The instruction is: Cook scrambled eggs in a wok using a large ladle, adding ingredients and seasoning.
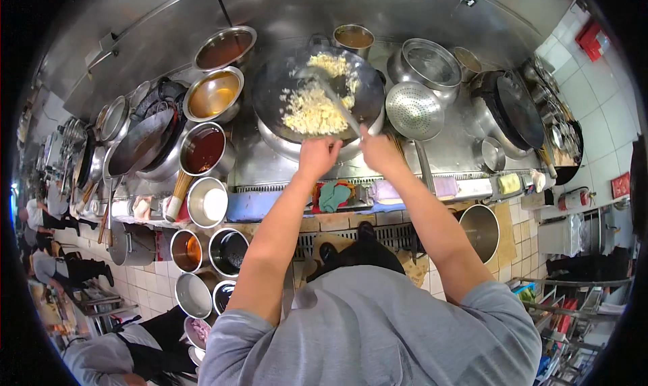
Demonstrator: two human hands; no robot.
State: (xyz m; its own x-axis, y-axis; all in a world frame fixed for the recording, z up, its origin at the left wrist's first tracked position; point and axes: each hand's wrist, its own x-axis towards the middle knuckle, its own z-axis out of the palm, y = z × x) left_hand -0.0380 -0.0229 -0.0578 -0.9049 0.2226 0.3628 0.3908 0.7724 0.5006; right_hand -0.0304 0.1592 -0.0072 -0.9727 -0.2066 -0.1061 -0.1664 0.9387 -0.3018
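Observation:
A large black wok (268, 92) sits on the steel range in front of me, holding loose, pale yellow food in small bits (314, 113) that looks like fried rice or egg. My right hand (377, 148) grips the handle of a metal ladle (340, 105); its blurred bowl is over the food. At the wok's near rim is my left hand (318, 155), fingers curled; whether it grips the rim or a cloth there is hidden. A perforated steel skimmer (415, 111) lies just right of the wok, and a green cloth (334, 196) lies below my left hand.
Left of the wok stand steel bowls of red sauce (203, 150) and yellow liquid (213, 93), and a bamboo brush (179, 196). A lidded steel pot (430, 64) and stacked woks (519, 111) stand at right. A co-worker (121, 355) is at the lower left, near several containers.

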